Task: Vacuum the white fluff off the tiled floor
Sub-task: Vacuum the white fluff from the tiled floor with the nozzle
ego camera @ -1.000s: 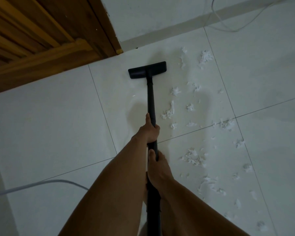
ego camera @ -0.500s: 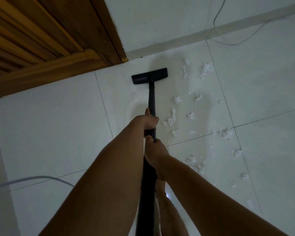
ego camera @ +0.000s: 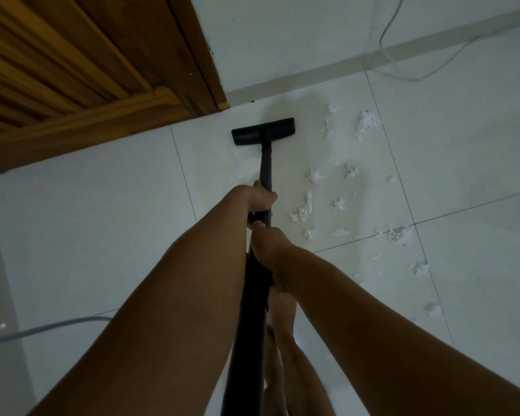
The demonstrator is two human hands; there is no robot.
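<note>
L hand [ego camera: 260, 199] & R hand [ego camera: 272, 250] both grip wand [ego camera: 265, 169], nozzle [ego camera: 263, 131] at 12 o'clock just short of door frame [ego camera: 206, 70] (fluff [ego camera: 302, 210] at 3, open tile [ego camera: 102, 235] at 9).

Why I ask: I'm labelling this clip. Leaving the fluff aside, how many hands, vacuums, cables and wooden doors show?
Hands: 2, left hand and right hand
Vacuum: 1
Cables: 2, far cable and near cable
Wooden door: 1
Total: 6

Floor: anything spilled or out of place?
Yes: white fluff is strewn over the tiled floor right of the vacuum head, which sits on bare tile beside it. A loose cable trails along the far wall.
</note>
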